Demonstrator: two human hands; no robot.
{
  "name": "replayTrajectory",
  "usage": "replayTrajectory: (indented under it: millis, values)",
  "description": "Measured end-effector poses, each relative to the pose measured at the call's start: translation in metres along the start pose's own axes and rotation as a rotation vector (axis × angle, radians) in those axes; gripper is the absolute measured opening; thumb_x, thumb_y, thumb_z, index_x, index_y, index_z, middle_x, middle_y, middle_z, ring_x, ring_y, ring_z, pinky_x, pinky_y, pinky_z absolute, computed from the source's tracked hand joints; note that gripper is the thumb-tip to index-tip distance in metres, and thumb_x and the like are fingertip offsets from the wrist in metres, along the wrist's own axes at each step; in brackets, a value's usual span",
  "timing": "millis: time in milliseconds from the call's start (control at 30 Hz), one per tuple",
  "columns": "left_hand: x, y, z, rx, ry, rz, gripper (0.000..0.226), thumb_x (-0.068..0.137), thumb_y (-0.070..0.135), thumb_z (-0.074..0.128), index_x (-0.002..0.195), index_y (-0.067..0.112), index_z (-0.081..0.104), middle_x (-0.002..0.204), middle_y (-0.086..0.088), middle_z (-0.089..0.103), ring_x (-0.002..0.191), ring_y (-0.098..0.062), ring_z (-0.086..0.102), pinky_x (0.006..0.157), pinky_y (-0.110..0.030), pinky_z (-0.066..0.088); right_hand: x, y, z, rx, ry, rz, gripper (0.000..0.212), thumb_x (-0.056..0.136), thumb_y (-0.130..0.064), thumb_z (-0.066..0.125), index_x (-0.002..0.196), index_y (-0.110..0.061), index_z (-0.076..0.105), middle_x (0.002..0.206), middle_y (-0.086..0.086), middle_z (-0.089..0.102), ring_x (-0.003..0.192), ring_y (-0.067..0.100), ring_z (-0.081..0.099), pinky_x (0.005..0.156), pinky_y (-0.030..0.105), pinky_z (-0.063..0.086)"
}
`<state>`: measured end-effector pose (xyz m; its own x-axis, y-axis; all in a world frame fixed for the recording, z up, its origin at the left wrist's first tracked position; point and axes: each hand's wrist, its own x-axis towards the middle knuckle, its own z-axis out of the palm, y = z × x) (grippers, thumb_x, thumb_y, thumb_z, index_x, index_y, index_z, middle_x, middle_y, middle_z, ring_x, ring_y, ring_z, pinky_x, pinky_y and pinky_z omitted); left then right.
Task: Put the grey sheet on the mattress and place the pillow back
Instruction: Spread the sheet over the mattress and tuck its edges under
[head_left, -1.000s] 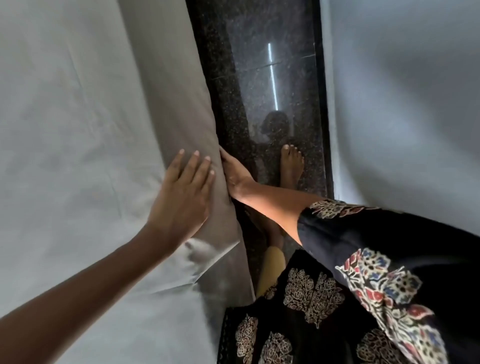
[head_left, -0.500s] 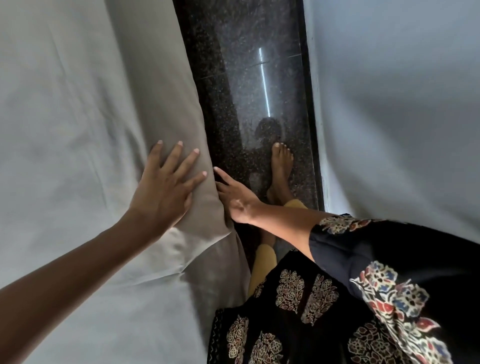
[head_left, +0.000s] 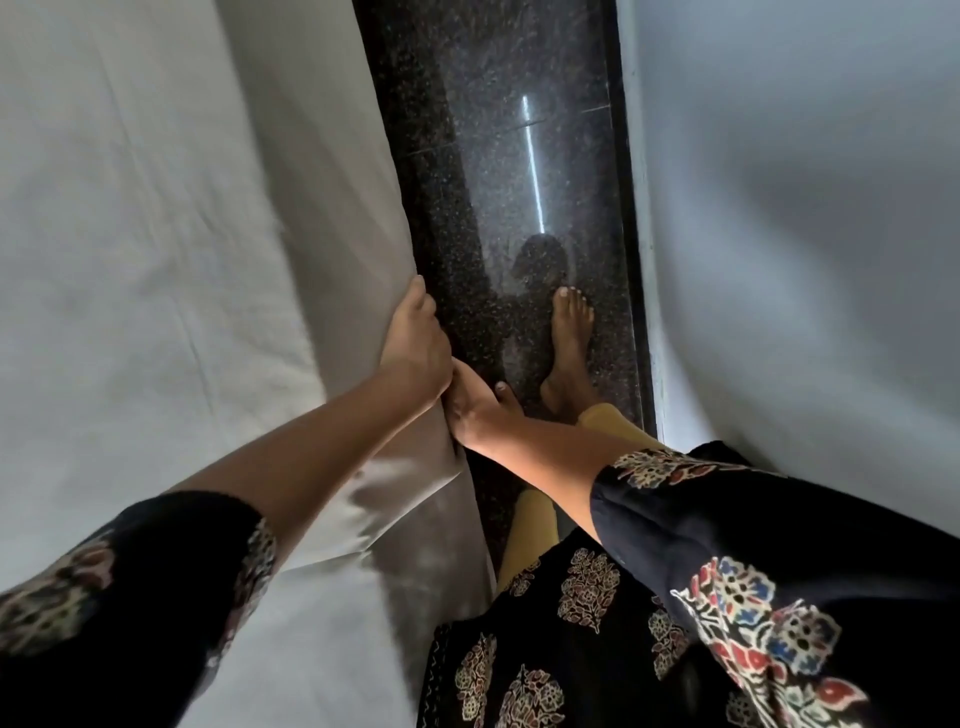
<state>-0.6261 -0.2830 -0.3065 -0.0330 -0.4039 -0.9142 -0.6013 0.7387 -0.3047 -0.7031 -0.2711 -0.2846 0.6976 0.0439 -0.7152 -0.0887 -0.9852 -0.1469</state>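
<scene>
A: Hands?
B: Left hand (head_left: 415, 345) curls over the mattress (head_left: 434, 564) side, gripping the grey sheet (head_left: 156, 260). Right hand (head_left: 475, 413) sits just below it, fingers hidden, so I can't tell its grip.
A: Why there?
B: Likely tucking the sheet's edge under. Pillow not in view.

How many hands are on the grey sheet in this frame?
2. The left hand grips the grey sheet where it drops over the side. The right hand presses against it just nearer the person, beside the left wrist, its fingers hidden behind the fabric.
</scene>
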Motion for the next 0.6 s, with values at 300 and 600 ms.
replayTrajectory:
  millis: [300,600]
  values:
    - [0.004,-0.004,-0.001,0.077,0.037,0.037,0.049,0.1,0.045,0.021,0.136,0.024,0.047,0.139,0.001,0.047,0.13,-0.022,0.036,0.113,-0.037,0.011,0.033,-0.075,0.09,1.515,0.395,0.625,0.057,0.087,-0.018,0.035,0.143,-0.005,0.037,0.15,0.013,0.032,0.141,0.027,0.023,0.117,0.042,0.021]
    - [0.008,0.003,-0.002,0.123,-0.045,0.029,0.047,0.101,0.045,0.019,0.14,0.029,0.041,0.143,0.005,0.042,0.132,-0.021,0.029,0.112,-0.038,0.01,0.035,-0.072,0.055,2.503,0.257,0.718,0.04,0.088,0.012,0.029,0.105,0.008,0.065,0.086,0.011,0.068,0.077,0.008,0.058,0.061,0.01,0.043]
